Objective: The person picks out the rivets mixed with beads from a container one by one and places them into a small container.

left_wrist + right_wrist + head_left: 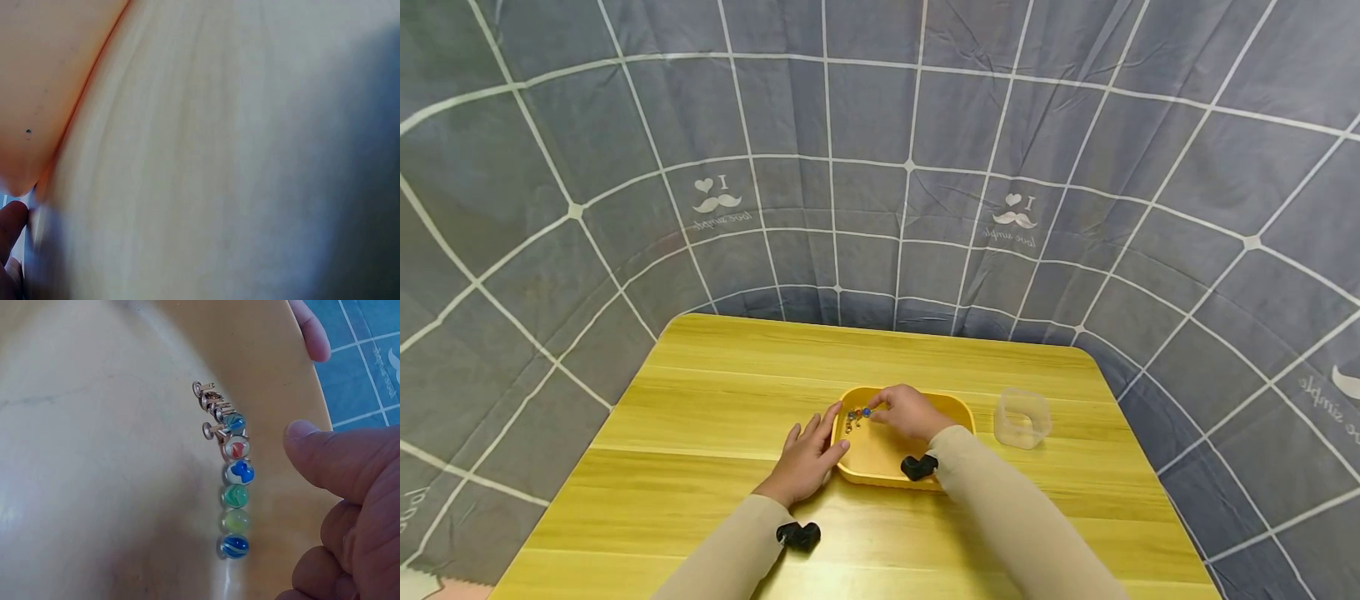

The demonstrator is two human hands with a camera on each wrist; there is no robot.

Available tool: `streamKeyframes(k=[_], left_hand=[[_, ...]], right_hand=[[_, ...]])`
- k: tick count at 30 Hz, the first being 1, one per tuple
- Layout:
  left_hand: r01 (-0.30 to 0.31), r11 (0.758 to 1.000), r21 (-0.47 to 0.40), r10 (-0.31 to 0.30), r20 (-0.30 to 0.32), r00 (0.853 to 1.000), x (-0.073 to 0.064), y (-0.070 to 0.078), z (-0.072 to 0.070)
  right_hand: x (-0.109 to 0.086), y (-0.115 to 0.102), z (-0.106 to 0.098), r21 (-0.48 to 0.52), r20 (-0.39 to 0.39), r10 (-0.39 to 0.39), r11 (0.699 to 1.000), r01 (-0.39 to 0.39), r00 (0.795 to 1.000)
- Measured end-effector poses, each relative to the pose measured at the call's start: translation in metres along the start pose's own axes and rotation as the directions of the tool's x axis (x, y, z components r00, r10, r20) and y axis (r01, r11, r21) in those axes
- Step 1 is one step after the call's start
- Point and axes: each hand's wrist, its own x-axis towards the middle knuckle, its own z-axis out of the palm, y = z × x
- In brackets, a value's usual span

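Observation:
My left hand [805, 458] rests against the left end of a yellow tray [880, 481], fingers spread and thumb at the rim. Inside the tray, my right hand [910, 412] reaches over the left part, close to a small group of pieces. In the right wrist view these are glass marbles [236, 496] in a line, blue, green, yellowish and red-swirled. Several small copper-coloured metal pieces with round heads [209, 400] lie at the line's far end. My right thumb [325, 456] is apart from the marbles, and nothing shows in that hand's grasp.
A clear plastic container [1022, 418] stands on the wooden table [737, 375], right of the tray. Behind the table hangs a grey curtain [865, 200] with white grid lines. A black wrist camera [919, 467] sits on each sleeve.

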Motion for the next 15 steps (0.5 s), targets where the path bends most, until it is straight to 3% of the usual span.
streamKeyframes(k=[15], left_hand=[[-0.01, 1.0, 0.003, 0.01, -0.012, 1.0, 0.0, 0.005, 0.0]], right_hand=[[0.015, 0.0, 0.003, -0.034, 0.068, 0.011, 0.999, -0.009, 0.998]])
